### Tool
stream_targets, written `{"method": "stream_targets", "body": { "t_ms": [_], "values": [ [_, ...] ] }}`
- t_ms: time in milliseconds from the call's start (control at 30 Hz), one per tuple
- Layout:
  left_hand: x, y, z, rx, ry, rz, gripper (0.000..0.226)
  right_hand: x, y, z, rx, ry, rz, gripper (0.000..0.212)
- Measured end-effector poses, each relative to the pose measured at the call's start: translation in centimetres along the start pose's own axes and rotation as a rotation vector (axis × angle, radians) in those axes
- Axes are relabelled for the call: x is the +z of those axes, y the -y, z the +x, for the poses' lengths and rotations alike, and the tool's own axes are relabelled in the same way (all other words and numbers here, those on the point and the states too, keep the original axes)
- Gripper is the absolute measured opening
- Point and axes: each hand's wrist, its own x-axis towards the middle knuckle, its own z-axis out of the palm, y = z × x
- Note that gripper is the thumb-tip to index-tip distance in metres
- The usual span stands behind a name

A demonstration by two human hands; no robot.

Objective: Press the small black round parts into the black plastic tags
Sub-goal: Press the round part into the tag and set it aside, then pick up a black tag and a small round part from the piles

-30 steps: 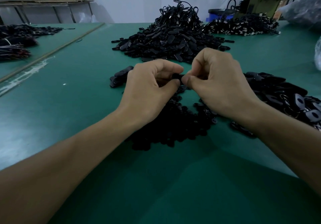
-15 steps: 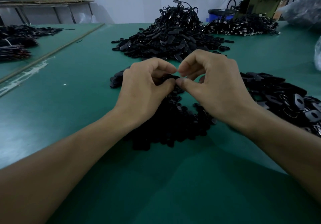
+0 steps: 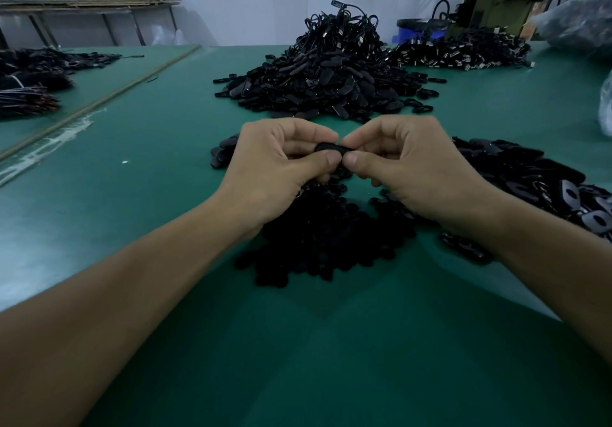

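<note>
Left hand point(image 3: 281, 165) and right hand point(image 3: 410, 168) pinch one black tag point(image 3: 328, 147) between meeting thumbs, its long axis spanning left-right above the counter point(image 3: 139, 214).

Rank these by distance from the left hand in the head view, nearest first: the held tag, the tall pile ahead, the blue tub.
1. held tag: pinched between the left hand and the right hand.
2. tall pile: mid-table, straight ahead.
3. blue tub: far back, to the right.
</note>
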Motion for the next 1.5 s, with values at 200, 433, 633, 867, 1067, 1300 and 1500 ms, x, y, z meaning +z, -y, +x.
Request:
{"method": "stream_targets", "body": {
  "t_ms": [200, 433, 633, 867, 1067, 1300, 1500],
  "values": [
    [-0.1, 0.0, 0.0, 0.012, 0.009, 0.046, 0.021, 0.3, 0.0, 0.3, -0.007, 0.001, -0.131, 0.008],
    [-0.4, -0.2, 0.1, 0.098, -0.004, 0.146, 0.021, 0.2, 0.3, 0.3, 0.005, 0.032, -0.133, 0.007],
    [-0.4, -0.5, 0.1, 0.137, -0.012, 0.196, 0.026, 0.1, 0.6, 0.0, -0.04, 0.063, -0.11, 0.011],
    [-1.3, 0.6, 0.9, 0.142, -0.257, 0.242, 0.024, -0.9, -0.3, 0.4, -0.032, -0.096, -0.532, 0.03],
    [-4.6, 2.4, 2.5, 0.053, -0.487, 0.287, 0.026, -2.0, -1.6, 0.3, 0.297, 0.082, -0.908, 0.034],
    [-6.2, 4.0, 3.0, -0.025, -0.468, 0.47, 0.021, -2.1, -1.5, 0.6, 0.196, 0.022, -0.777, 0.029],
    [-5.8, 3.4, 2.3, -0.059, -0.435, 0.591, 0.038, -2.3, -1.9, 0.6, 0.092, -0.16, -0.614, 0.024]
  ]
}}
